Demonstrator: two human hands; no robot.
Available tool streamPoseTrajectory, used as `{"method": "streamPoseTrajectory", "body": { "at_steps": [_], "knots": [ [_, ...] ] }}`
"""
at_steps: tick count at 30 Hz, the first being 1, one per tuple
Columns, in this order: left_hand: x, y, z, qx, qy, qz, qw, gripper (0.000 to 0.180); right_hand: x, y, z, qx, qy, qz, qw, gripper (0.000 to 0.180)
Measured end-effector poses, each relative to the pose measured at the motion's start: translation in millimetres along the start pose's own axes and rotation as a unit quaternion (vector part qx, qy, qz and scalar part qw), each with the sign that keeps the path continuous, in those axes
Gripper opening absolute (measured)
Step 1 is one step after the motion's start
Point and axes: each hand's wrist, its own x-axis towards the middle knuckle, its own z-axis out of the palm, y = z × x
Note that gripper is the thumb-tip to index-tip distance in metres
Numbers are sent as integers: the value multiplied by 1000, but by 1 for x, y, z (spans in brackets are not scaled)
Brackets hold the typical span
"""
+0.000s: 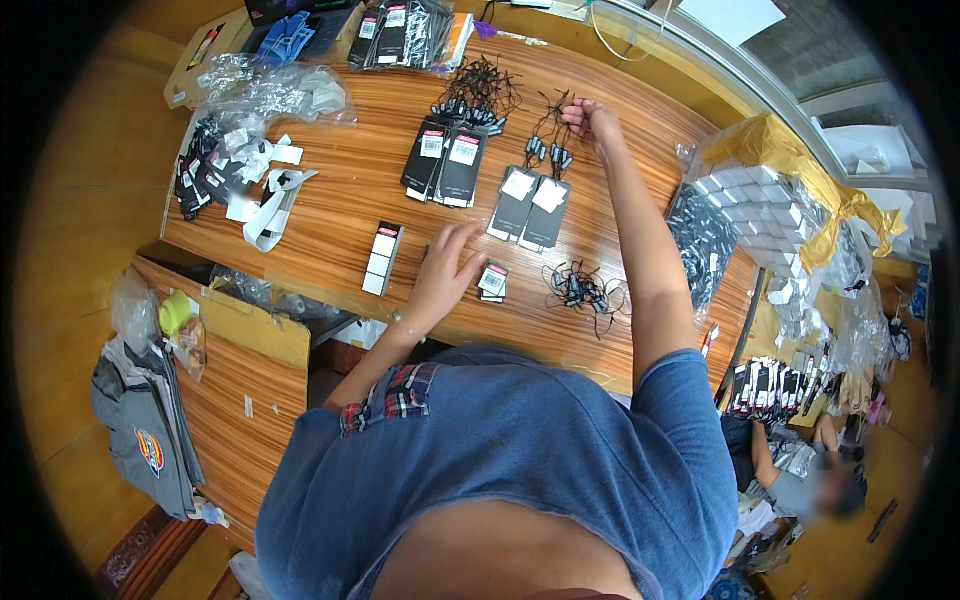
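Observation:
My left hand [445, 277] hovers low over the table's near edge with its fingers spread and nothing in them. Its thumb is beside a small stack of white-labelled tags [493, 281]. My right hand [597, 122] reaches to the far side, fingertips drawn together at the ends of thin black cords [558, 112]. These cords run to small dark toggles [562, 158] above two grey hang tags [544, 214] with white stickers, lying side by side. Left of those lies a thicker pile of black hang tags [460, 180], its cords bunched above it.
A strip of labels [380, 262] lies left of my left hand. A tangle of black cords [585, 290] is at the near right. Plastic bags and loose tags [215, 165] cover the far left. Bagged pieces [703, 240] line the right edge. Another person [800, 470] sits at the lower right.

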Motion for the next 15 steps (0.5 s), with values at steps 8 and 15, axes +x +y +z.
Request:
{"method": "streamPoseTrajectory", "body": {
  "at_steps": [8,15],
  "knots": [
    [-47,-9,-27,1,26,-24,999,40,48,2,-12,-178,62,-21,982,18],
    [-60,-26,-51,40,40,-35,998,36,64,2,-10,-366,168,-103,910,17]
  ]
}}
